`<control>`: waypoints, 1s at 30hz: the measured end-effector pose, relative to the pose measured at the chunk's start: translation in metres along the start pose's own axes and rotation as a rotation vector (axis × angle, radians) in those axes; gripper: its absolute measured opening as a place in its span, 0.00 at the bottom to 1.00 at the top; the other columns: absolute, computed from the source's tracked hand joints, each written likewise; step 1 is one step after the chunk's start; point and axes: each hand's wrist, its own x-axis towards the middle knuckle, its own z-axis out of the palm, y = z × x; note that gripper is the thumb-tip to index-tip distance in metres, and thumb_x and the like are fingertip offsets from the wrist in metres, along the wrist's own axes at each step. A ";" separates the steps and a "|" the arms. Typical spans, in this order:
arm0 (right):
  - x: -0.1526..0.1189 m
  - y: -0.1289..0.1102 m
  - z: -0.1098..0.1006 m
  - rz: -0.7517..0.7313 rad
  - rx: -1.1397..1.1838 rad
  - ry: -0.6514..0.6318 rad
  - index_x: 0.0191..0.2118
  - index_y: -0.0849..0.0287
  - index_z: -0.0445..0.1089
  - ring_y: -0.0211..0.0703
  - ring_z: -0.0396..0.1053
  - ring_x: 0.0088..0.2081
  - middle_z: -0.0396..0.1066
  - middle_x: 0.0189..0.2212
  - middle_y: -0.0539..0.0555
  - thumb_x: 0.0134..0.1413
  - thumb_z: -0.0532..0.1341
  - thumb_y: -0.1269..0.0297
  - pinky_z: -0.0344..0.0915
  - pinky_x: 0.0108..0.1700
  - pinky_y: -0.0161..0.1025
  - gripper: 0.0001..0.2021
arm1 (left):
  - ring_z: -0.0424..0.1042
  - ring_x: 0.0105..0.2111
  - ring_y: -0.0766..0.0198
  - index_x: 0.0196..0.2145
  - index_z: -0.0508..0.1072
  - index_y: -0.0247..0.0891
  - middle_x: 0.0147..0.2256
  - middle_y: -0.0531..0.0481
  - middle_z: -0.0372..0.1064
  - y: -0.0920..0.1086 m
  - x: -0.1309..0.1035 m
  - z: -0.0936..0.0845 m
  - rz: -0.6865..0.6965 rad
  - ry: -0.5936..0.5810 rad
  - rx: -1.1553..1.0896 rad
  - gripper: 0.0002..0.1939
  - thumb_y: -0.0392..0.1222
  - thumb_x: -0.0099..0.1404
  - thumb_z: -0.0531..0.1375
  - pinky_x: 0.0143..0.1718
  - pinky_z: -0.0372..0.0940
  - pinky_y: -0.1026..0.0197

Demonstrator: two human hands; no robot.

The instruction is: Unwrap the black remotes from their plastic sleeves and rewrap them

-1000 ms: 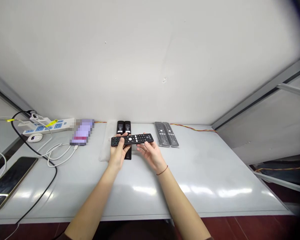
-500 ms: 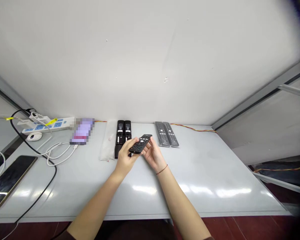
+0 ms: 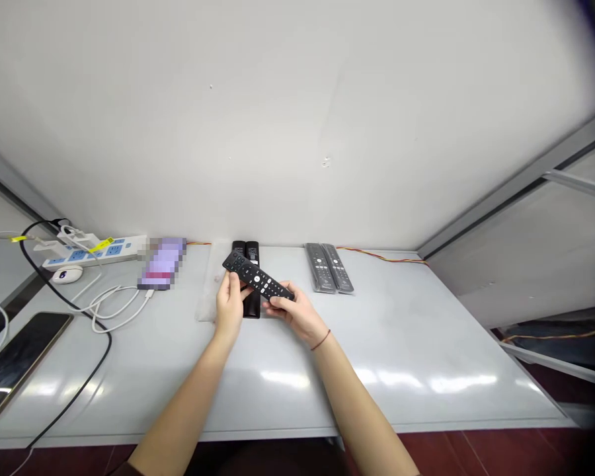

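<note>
Holding a black remote control (image 3: 256, 277) face up between both hands, the person has it raised over the table (image 3: 401, 350), slanting down toward the right. The left hand (image 3: 229, 305) grasps it near its left end, thumb on the button side; the right hand (image 3: 300, 316) pinches the right end, thumb on top. How the fingers underneath are set is mostly hidden.

The remote control is probably light and stiff, a hard plastic shell that one hand could carry. Its casing may be a little slippery, though it hardly seems fragile. The long edges look like the surest place to take hold, with the thumbs off the buttons.

Behind it, partly covered, two dark remotes (image 3: 252, 248) lie side by side, next to a clear plastic sleeve (image 3: 207, 297). Farther right, two wrapped remotes (image 3: 320, 268) rest with their buttons up.

The table is pale, smooth and glossy, with streaks of reflected light along the near side. A plain white wall (image 3: 297, 132) rises behind it. On the left are a power strip (image 3: 123, 248), a dark phone (image 3: 22, 363) and looping cables; reddish floor (image 3: 456, 449) shows below.
</note>
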 end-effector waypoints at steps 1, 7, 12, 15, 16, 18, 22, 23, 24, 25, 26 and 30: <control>-0.003 -0.001 0.003 0.020 -0.083 -0.056 0.33 0.59 0.63 0.41 0.75 0.30 0.73 0.27 0.49 0.38 0.69 0.70 0.73 0.31 0.35 0.16 | 0.72 0.44 0.57 0.48 0.70 0.39 0.44 0.43 0.72 0.000 0.002 -0.002 -0.002 0.005 0.009 0.25 0.59 0.61 0.56 0.42 0.70 0.57; -0.016 -0.001 0.021 0.060 -0.244 -0.265 0.43 0.56 0.62 0.38 0.71 0.24 0.71 0.28 0.48 0.39 0.68 0.67 0.69 0.23 0.35 0.22 | 0.70 0.45 0.56 0.49 0.72 0.41 0.47 0.45 0.71 0.003 0.003 -0.006 0.043 -0.065 0.222 0.23 0.56 0.62 0.56 0.41 0.68 0.59; -0.008 0.004 0.014 -0.091 -0.298 -0.101 0.38 0.56 0.60 0.32 0.61 0.15 0.63 0.19 0.42 0.43 0.66 0.65 0.61 0.17 0.32 0.16 | 0.69 0.38 0.57 0.44 0.76 0.42 0.38 0.46 0.72 0.022 0.013 -0.024 0.275 -0.077 0.611 0.15 0.47 0.62 0.58 0.48 0.62 0.56; -0.002 0.007 0.005 -0.160 -0.309 0.036 0.33 0.55 0.58 0.32 0.60 0.15 0.61 0.18 0.41 0.42 0.66 0.64 0.60 0.16 0.32 0.15 | 0.68 0.41 0.53 0.42 0.76 0.40 0.38 0.44 0.71 0.030 0.030 -0.050 0.338 0.152 0.874 0.13 0.42 0.60 0.58 0.53 0.57 0.52; -0.001 0.008 0.003 -0.170 -0.305 0.069 0.32 0.55 0.58 0.33 0.60 0.16 0.62 0.18 0.42 0.41 0.66 0.63 0.60 0.16 0.33 0.16 | 0.67 0.43 0.51 0.41 0.76 0.38 0.38 0.43 0.70 0.032 0.036 -0.059 0.320 0.193 0.975 0.13 0.41 0.60 0.58 0.53 0.55 0.51; -0.001 0.009 0.001 -0.175 -0.292 0.104 0.32 0.54 0.57 0.34 0.61 0.16 0.63 0.18 0.42 0.42 0.66 0.63 0.61 0.17 0.33 0.15 | 0.68 0.43 0.49 0.40 0.76 0.36 0.38 0.41 0.70 0.032 0.044 -0.074 0.228 0.186 1.131 0.14 0.43 0.60 0.57 0.51 0.56 0.49; -0.008 0.010 0.001 -0.148 -0.275 0.112 0.33 0.55 0.58 0.35 0.61 0.16 0.63 0.17 0.42 0.43 0.66 0.63 0.61 0.17 0.34 0.15 | 0.69 0.38 0.48 0.37 0.75 0.38 0.32 0.43 0.72 0.027 0.046 -0.083 0.102 0.146 1.230 0.14 0.48 0.56 0.60 0.44 0.60 0.50; -0.009 0.010 0.002 -0.140 -0.274 0.115 0.32 0.55 0.58 0.34 0.61 0.16 0.63 0.18 0.42 0.42 0.66 0.63 0.61 0.17 0.34 0.15 | 0.69 0.38 0.48 0.36 0.75 0.39 0.32 0.44 0.72 0.026 0.045 -0.083 0.082 0.142 1.247 0.13 0.47 0.55 0.60 0.43 0.60 0.50; -0.011 0.010 0.003 -0.133 -0.275 0.119 0.32 0.55 0.58 0.34 0.61 0.16 0.62 0.18 0.42 0.42 0.66 0.63 0.61 0.17 0.33 0.15 | 0.69 0.38 0.48 0.36 0.75 0.40 0.32 0.44 0.72 0.025 0.044 -0.082 0.071 0.140 1.249 0.12 0.46 0.55 0.60 0.43 0.59 0.51; -0.012 0.010 0.004 -0.130 -0.279 0.122 0.32 0.55 0.58 0.34 0.61 0.16 0.62 0.18 0.42 0.42 0.67 0.64 0.61 0.17 0.33 0.15 | 0.69 0.38 0.49 0.35 0.75 0.40 0.31 0.45 0.72 0.025 0.043 -0.081 0.069 0.141 1.235 0.10 0.45 0.55 0.60 0.43 0.59 0.52; -0.013 0.011 0.004 -0.127 -0.287 0.123 0.32 0.55 0.59 0.34 0.61 0.16 0.61 0.19 0.42 0.41 0.67 0.64 0.61 0.16 0.33 0.15 | 0.70 0.38 0.50 0.34 0.75 0.40 0.31 0.45 0.72 0.025 0.043 -0.080 0.074 0.141 1.209 0.09 0.43 0.56 0.60 0.42 0.59 0.53; -0.014 0.014 0.004 -0.117 -0.331 0.102 0.35 0.55 0.59 0.33 0.62 0.16 0.61 0.21 0.42 0.42 0.66 0.64 0.62 0.16 0.33 0.16 | 0.69 0.36 0.54 0.29 0.72 0.39 0.30 0.46 0.70 0.030 0.044 -0.078 0.140 0.141 1.123 0.03 0.40 0.57 0.58 0.42 0.59 0.56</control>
